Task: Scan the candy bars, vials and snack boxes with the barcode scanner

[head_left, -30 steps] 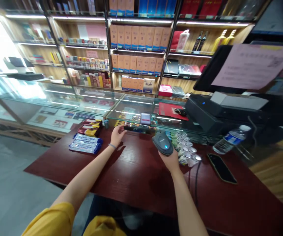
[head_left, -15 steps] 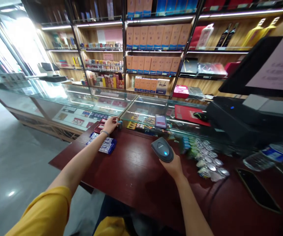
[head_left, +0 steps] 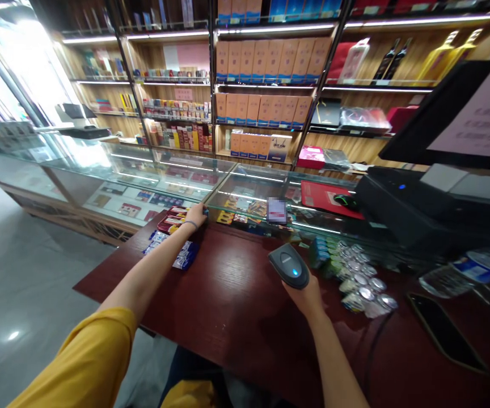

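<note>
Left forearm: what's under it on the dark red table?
Blue-and-white packets show on both sides of the forearm. Their middle stretch is covered, so their number can't be told, nor whether it touches them.

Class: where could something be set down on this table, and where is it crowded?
Bare tabletop lies between blue packets and the scanner in the right hand. Crowded: right, with silver-topped containers, bottle and phone; far left, around the left hand.
</note>
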`<state>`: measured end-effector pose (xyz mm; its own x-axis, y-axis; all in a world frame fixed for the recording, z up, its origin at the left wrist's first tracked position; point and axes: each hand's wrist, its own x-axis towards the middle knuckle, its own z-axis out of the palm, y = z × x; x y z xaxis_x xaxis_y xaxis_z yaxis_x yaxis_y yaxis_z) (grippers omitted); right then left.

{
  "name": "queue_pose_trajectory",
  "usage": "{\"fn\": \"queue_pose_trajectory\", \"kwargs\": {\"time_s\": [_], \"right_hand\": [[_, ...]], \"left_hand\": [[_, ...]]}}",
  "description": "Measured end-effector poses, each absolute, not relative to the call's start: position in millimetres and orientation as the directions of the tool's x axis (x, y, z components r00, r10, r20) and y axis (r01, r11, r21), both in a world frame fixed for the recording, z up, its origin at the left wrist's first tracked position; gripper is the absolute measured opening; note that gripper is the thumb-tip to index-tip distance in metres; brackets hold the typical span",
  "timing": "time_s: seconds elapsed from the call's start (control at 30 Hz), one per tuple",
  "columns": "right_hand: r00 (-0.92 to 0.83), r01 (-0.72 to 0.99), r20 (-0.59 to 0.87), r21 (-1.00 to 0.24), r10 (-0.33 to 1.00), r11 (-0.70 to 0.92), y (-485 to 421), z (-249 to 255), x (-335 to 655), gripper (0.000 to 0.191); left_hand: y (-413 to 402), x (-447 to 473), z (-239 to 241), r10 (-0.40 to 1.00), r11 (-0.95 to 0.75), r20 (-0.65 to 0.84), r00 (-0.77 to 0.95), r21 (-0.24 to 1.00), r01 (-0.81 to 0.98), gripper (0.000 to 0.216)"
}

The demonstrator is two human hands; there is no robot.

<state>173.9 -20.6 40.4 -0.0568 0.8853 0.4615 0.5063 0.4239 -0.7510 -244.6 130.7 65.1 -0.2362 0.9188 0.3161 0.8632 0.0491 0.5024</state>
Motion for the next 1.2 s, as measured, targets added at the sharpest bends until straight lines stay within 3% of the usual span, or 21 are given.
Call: {"fn": "queue_pose_trajectory", "kwargs": {"time_s": [0.23,0.37,0.5,0.57,0.67,0.8,0.97,1.2], "right_hand": [[-0.053,0.508,0.436,-0.763,0.898,0.400,-21.2,40.7,172.3,0.046],[-0.010,0.509,0.432,-0.774,0.902,0.377,-20.3,38.3,172.1,0.053],[-0.014,0.501,0.434,-0.776,0.901,0.382,-23.2,38.9,171.3,0.053],[-0.002,0.498,0.445,-0.776,0.895,0.387,-24.6,38.5,171.1,0.056],[0.002,0.507,0.449,-0.771,0.894,0.386,-24.7,35.5,172.2,0.059],[-0.029,0.539,0.448,-0.746,0.893,0.392,-24.5,32.5,175.1,0.061],[-0.154,0.639,0.423,-0.647,0.893,0.417,-32.0,42.1,172.3,0.050],[-0.472,0.676,0.411,-0.400,0.780,0.619,-49.0,56.7,154.0,0.051]], "left_hand": [[121.9,-231.6,67.7,0.909,0.013,0.358,-0.213,0.486,0.874,0.027],[110.1,-220.6,78.4,0.883,-0.069,0.388,-0.263,0.662,0.746,0.024],[86.7,-193.5,79.6,0.871,-0.242,0.340,-0.353,0.925,0.293,0.035],[71.6,-173.5,75.3,0.905,-0.298,0.264,-0.334,0.953,-0.055,0.044],[50.7,-141.2,65.2,0.958,-0.236,0.129,-0.256,0.862,-0.448,0.050],[35.8,-107.5,46.8,0.980,-0.147,0.012,-0.196,0.706,-0.692,0.041],[31.1,-97.8,28.0,0.996,0.003,-0.079,-0.049,0.553,-0.833,0.024],[30.6,-106.9,25.1,0.987,0.094,-0.162,0.014,0.496,-0.863,0.019]]}}
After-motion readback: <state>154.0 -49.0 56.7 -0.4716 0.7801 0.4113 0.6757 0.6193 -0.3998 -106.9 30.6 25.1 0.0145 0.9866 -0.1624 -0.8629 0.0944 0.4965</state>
